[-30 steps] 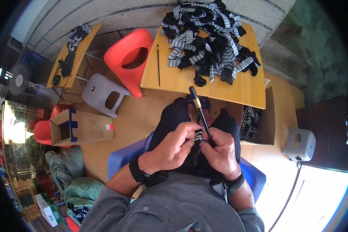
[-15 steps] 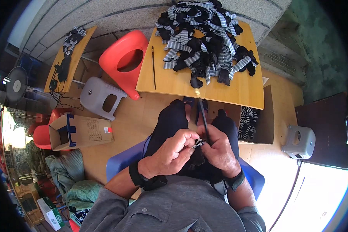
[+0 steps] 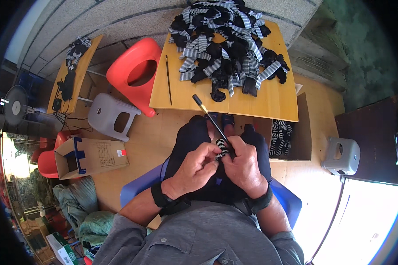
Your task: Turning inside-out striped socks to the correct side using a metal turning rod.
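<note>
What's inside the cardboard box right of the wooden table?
Black-and-white striped fabric pieces, on its left side. The wooden table hides part of the cardboard box; contents there, or beneath the top pieces, can't be seen.

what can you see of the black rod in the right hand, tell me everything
The black rod is slim and straight, with a dark upper end and a short gold-coloured band below it; its material is unclear. It slants up and leftward in the view, its tip overlapping the yellow table's near edge. The right hand grips it, hiding its lower end. Striped fabric sits close beside it.
</note>
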`<state>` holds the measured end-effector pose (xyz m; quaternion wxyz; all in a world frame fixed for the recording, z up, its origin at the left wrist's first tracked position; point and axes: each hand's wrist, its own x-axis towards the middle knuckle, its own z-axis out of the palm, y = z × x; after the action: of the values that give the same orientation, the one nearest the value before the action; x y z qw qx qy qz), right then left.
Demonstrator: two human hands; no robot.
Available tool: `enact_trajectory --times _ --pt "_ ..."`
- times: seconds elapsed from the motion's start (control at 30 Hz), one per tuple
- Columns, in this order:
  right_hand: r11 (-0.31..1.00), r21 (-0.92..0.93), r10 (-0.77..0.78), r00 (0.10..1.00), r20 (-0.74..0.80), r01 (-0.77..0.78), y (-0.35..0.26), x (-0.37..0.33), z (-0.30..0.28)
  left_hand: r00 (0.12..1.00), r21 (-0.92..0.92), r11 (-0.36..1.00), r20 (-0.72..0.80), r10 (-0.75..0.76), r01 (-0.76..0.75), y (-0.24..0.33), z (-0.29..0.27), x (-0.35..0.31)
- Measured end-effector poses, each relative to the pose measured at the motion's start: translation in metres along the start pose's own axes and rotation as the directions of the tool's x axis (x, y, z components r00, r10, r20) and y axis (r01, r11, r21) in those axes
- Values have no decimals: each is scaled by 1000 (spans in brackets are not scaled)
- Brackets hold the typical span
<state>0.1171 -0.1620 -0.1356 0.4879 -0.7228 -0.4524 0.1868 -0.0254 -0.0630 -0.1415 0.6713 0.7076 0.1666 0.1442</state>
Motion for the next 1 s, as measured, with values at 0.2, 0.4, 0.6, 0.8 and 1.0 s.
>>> enact_trajectory --times 0.2,0.4,0.6,0.8,1.0 --pt "998 28 63 998 0 -63 -13 -1 -5 995 129 989 -66 77 -68 22 0 3" --pt "970 170 176 984 -2 -173 -16 -8 -2 986 25 1000 -163 -14 19 15 2 -2" --pt "807 534 239 966 93 -252 -15 -12 -2 968 79 993 -229 105 -89 16 5 -6" --pt "451 694 437 817 377 -561 -25 -14 -16 971 31 991 -201 130 -127 18 4 -12" --pt "764 553 354 932 74 -334 -24 -15 3 984 -112 993 -178 19 -40 23 6 -14"
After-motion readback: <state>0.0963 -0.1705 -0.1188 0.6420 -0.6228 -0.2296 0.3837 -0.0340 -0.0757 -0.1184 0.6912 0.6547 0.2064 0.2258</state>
